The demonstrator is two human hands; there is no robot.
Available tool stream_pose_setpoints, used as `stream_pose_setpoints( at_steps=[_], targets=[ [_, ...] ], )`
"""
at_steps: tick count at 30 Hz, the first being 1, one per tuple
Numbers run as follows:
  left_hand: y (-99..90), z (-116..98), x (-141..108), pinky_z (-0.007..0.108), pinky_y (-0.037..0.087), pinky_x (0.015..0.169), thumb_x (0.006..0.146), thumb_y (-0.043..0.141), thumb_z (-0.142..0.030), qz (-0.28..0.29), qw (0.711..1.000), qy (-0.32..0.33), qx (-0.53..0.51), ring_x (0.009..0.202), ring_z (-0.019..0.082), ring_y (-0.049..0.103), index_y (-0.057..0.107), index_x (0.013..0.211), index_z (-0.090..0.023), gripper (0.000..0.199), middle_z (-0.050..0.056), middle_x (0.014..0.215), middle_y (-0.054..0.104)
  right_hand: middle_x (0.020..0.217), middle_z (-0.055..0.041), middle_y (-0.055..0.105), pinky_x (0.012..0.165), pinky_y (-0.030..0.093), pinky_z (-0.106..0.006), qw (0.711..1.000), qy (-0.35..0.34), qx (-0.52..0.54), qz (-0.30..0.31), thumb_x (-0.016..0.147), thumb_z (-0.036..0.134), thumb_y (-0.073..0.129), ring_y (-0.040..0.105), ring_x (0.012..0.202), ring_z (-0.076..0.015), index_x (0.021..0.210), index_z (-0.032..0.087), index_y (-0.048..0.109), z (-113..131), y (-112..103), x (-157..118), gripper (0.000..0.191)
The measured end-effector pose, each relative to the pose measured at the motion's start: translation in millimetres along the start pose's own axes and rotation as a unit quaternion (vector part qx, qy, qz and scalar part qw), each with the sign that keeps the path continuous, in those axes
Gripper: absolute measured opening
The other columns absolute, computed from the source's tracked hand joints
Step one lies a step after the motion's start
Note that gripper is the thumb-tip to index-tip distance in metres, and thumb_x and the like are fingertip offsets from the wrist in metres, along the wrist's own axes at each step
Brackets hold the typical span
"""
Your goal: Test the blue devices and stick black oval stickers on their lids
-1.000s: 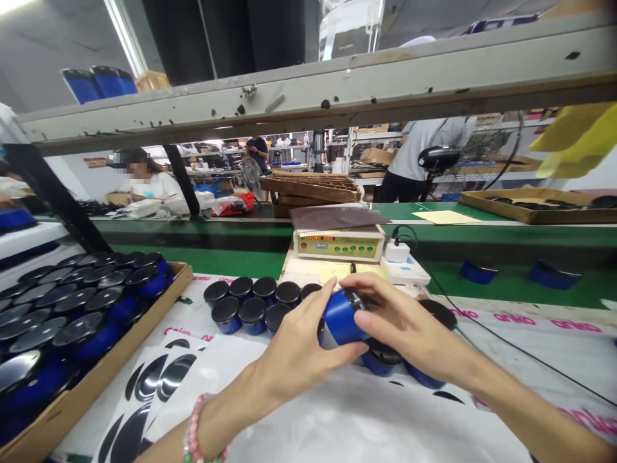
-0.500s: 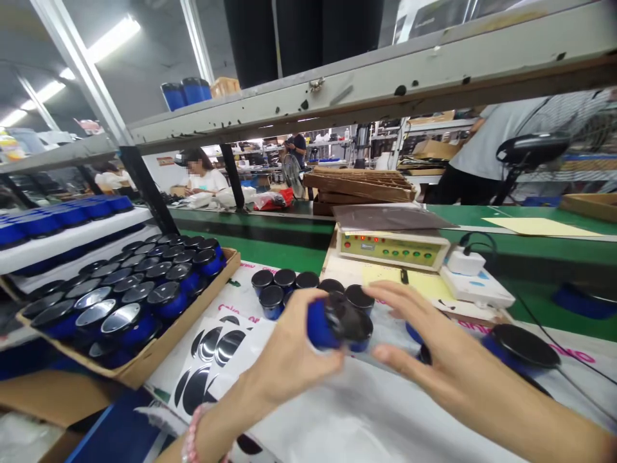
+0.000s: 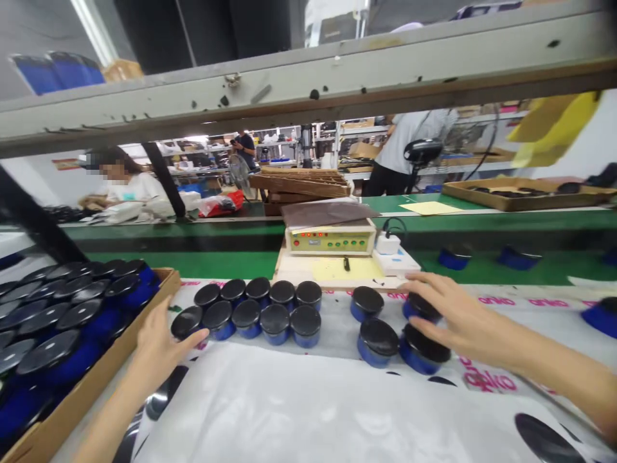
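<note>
Several blue jars with black lids (image 3: 274,323) stand in a tight group on a white printed sheet (image 3: 270,411). My left hand (image 3: 159,347) is open, its fingertips at the side of the leftmost jar (image 3: 187,323). Further right stand four more of these jars, and my right hand (image 3: 457,315) lies open against the two nearest it, the upper jar (image 3: 421,307) and the lower jar (image 3: 424,344). Neither hand holds anything.
A cardboard tray (image 3: 91,363) of blue jars with glossy lids lies left of my left hand. Behind the jars sit an electronic control box (image 3: 330,236) and a green conveyor belt (image 3: 164,263). A grey shelf bar (image 3: 308,83) crosses above; co-workers stand beyond.
The blue jar held between my hands is no longer held. My hands have moved apart, the left toward the tray side and the right onto the jars at right.
</note>
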State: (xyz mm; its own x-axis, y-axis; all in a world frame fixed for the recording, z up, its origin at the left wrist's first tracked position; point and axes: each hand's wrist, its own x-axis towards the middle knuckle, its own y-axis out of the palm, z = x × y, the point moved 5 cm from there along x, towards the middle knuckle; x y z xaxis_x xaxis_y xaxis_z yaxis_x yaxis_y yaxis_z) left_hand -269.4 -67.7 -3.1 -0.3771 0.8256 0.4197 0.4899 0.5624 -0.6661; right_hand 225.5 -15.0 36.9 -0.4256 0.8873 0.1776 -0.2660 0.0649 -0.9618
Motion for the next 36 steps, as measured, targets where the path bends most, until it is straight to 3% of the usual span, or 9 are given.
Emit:
stream_pose_setpoints(
  at_steps=[3, 7, 10, 13, 16, 22, 26, 32, 36],
  targets=[
    [10.6, -86.4, -21.3, 0.056, 0.032, 0.106, 0.073, 0.064, -0.048, 0.006, 0.984, 0.175, 0.012, 0.128, 0.035, 0.037, 0.048, 0.122, -0.028, 0.056, 0.010, 0.135, 0.042, 0.153, -0.0081, 0.013, 0.105, 0.030, -0.054, 0.992, 0.027, 0.016, 0.125, 0.072, 0.049, 0.061, 0.009, 0.139, -0.0374, 0.127, 0.028, 0.048, -16.4, 13.2, -18.0, 0.060],
    [84.1, -202.5, -69.4, 0.048, 0.038, 0.104, 0.076, 0.066, -0.039, 0.323, 0.878, 0.350, -0.046, 0.137, 0.031, 0.023, 0.046, 0.127, -0.035, 0.055, 0.005, 0.150, 0.019, 0.155, -0.0080, -0.006, 0.104, 0.028, -0.057, 0.974, 0.055, 0.036, 0.217, 0.058, 0.056, 0.073, -0.008, 0.137, -0.0399, 0.137, 0.029, 0.040, -11.2, 19.0, -24.1, 0.089],
    [140.6, -249.4, -78.9, 0.060, 0.027, 0.105, 0.055, 0.080, -0.046, 0.417, 0.804, 0.421, -0.057, 0.139, 0.041, -0.002, 0.044, 0.131, -0.030, 0.086, 0.009, 0.154, 0.003, 0.155, -0.0121, -0.005, 0.100, 0.032, -0.058, 0.970, 0.060, 0.025, 0.235, 0.052, 0.053, 0.076, -0.011, 0.136, -0.0421, 0.133, 0.023, 0.046, -3.7, 21.2, -19.7, 0.091],
    [187.0, -260.3, -68.6, 0.066, 0.024, 0.102, 0.043, 0.083, -0.053, 0.496, 0.753, 0.432, -0.026, 0.136, 0.048, -0.010, 0.047, 0.128, -0.028, 0.096, 0.009, 0.155, -0.005, 0.155, -0.0097, -0.002, 0.098, 0.036, -0.058, 0.974, 0.055, 0.025, 0.218, 0.052, 0.055, 0.075, -0.014, 0.136, -0.0433, 0.119, 0.022, 0.056, -6.7, 22.1, -17.5, 0.077],
    [206.4, -261.4, -59.8, 0.062, 0.032, 0.100, 0.042, 0.082, -0.055, 0.531, 0.734, 0.423, -0.009, 0.137, 0.048, -0.002, 0.052, 0.121, -0.029, 0.088, 0.007, 0.155, -0.002, 0.155, -0.0094, 0.000, 0.105, 0.028, -0.055, 0.979, 0.025, 0.043, 0.199, 0.055, 0.057, 0.072, -0.013, 0.136, -0.0425, 0.104, 0.018, 0.061, -13.3, 22.4, -18.2, 0.064],
    [207.8, -278.3, -64.7, 0.055, 0.032, 0.104, 0.048, 0.081, -0.050, 0.488, 0.749, 0.447, -0.024, 0.138, 0.044, 0.006, 0.053, 0.116, -0.028, 0.077, 0.009, 0.154, 0.003, 0.148, -0.0174, 0.022, 0.112, 0.017, -0.047, 0.984, -0.093, 0.066, 0.136, 0.057, 0.043, 0.072, 0.003, 0.139, -0.0368, 0.096, 0.013, 0.061, -17.8, 11.4, -16.8, 0.050],
    [218.5, -287.3, -71.9, 0.059, 0.029, 0.104, 0.050, 0.081, -0.046, 0.502, 0.735, 0.454, -0.038, 0.139, 0.043, -0.003, 0.047, 0.123, -0.029, 0.082, 0.008, 0.155, -0.005, 0.145, -0.0201, 0.029, 0.113, 0.014, -0.046, 0.978, -0.147, 0.068, 0.128, 0.058, 0.020, 0.064, 0.015, 0.139, -0.0302, 0.115, 0.011, 0.054, -23.5, 6.6, -19.9, 0.058],
    [220.3, -293.1, -80.0, 0.067, 0.021, 0.103, 0.059, 0.076, -0.049, 0.523, 0.751, 0.403, -0.001, 0.136, 0.041, -0.017, 0.011, 0.145, -0.034, 0.109, 0.009, 0.153, -0.018, 0.153, -0.0175, 0.011, 0.112, 0.019, -0.044, 0.977, -0.122, 0.091, 0.152, 0.055, 0.006, 0.053, 0.006, 0.141, -0.0263, 0.144, 0.009, 0.022, -33.3, 14.8, -27.7, 0.095],
    [187.1, -282.9, -92.3, 0.062, 0.024, 0.104, 0.073, 0.066, -0.051, 0.471, 0.786, 0.398, 0.032, 0.138, 0.038, -0.012, 0.002, 0.145, -0.037, 0.097, 0.005, 0.152, -0.018, 0.149, -0.0070, 0.028, 0.108, 0.030, -0.036, 0.996, -0.015, 0.073, 0.039, 0.068, 0.010, 0.057, 0.028, 0.136, -0.0217, 0.144, 0.023, 0.026, -70.7, -4.4, 0.7, 0.083]
  ],
)
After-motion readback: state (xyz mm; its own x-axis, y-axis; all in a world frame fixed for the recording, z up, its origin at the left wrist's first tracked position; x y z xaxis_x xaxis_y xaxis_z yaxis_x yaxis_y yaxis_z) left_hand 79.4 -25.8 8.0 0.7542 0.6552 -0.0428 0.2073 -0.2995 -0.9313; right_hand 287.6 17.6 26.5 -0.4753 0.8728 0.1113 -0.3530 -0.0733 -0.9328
